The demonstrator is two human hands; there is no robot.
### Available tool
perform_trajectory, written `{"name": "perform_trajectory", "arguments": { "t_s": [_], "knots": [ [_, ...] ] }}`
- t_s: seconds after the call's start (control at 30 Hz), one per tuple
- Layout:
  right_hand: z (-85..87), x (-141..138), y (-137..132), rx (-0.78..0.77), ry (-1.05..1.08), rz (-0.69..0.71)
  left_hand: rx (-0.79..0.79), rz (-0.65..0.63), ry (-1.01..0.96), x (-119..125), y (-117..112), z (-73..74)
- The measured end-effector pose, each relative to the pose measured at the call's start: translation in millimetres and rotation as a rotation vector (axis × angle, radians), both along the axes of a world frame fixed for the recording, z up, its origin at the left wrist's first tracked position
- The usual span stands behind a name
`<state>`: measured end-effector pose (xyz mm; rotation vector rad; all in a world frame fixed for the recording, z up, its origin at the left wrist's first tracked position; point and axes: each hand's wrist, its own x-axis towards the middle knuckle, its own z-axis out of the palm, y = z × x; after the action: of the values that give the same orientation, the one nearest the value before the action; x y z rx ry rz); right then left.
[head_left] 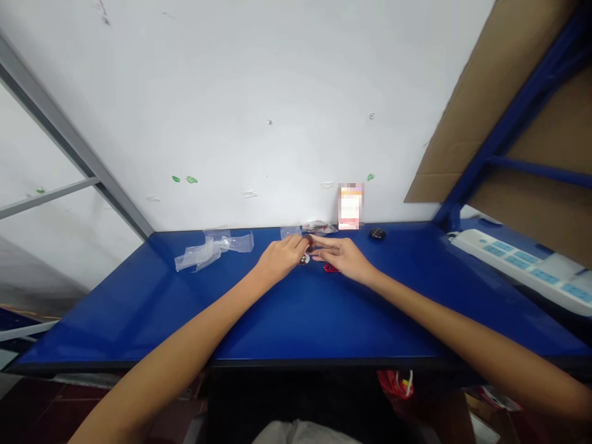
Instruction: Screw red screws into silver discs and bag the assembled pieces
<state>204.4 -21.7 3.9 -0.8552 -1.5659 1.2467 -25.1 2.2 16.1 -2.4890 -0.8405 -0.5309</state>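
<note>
Two half-closed hands (pixel 283 254) (pixel 346 256) hold one round brown object (pixel 309 242) near one red bundle (pixel 330 268)

White wall (pixel 277 74) ahead of me, scuffed, green flecks (pixel 191 180) low on it. Blue table (pixel 287 333) against it, top glossy, dark-edged. Grey metal frame (pixel 69 137) at left; blue metal frame (pixel 522 110) at right, brown cardboard (pixel 472 123) alongside. Dark red floor tiles (pixel 78 391) below.

Wall (pixel 296 74): bright, even light; lower left shaded. Table (pixel 277 327): soft sheen, mid-surface. Floor (pixel 81 393): dim. Pixelated patch (pixel 350 208) near centre. Edges: wide-lens stretch.
</note>
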Motion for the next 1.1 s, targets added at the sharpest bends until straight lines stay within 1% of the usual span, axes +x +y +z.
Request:
{"name": "perform_trajectory", "arguments": {
  "t_s": [0.3,0.43,0.53,0.6,0.67,0.73,0.83,0.9,1.0,1.1],
  "knots": [
    [0.0,0.0,1.0,0.047,-0.028,-0.044,0.104,-0.113,0.046,-3.4,5.2,-3.4],
    [-4.0,1.4,2.9,0.078,-0.111,-0.086,0.044,-0.132,0.027,0.3,3.6,-5.6],
    [-5.8,1.8,3.0,0.101,-0.139,-0.127,-0.045,-0.115,-0.067,3.7,1.3,-7.2],
    [-5.2,1.9,2.1,0.114,-0.121,-0.146,-0.131,-0.108,-0.176,5.2,0.8,-7.6],
    [-3.5,2.0,0.5,0.126,-0.100,-0.167,-0.264,-0.133,-0.325,5.7,2.1,-6.9],
    [-1.4,2.7,-1.0,0.150,-0.102,-0.185,-0.451,-0.187,-0.486,5.0,4.3,-5.1],
    [2.0,4.5,-2.8,0.210,-0.129,-0.204,-0.778,-0.268,-0.705,4.1,6.2,-1.1],
    [4.8,5.9,-3.3,0.259,-0.138,-0.208,-0.945,-0.315,-0.828,4.7,5.7,1.3],
    [10.8,8.1,-4.0,0.344,-0.167,-0.201,-1.083,-0.358,-0.937,7.4,3.9,3.1],
    [18.2,10.5,-5.2,0.431,-0.248,-0.217,-1.161,-0.358,-0.961,9.5,2.8,4.2]
  ]
}}
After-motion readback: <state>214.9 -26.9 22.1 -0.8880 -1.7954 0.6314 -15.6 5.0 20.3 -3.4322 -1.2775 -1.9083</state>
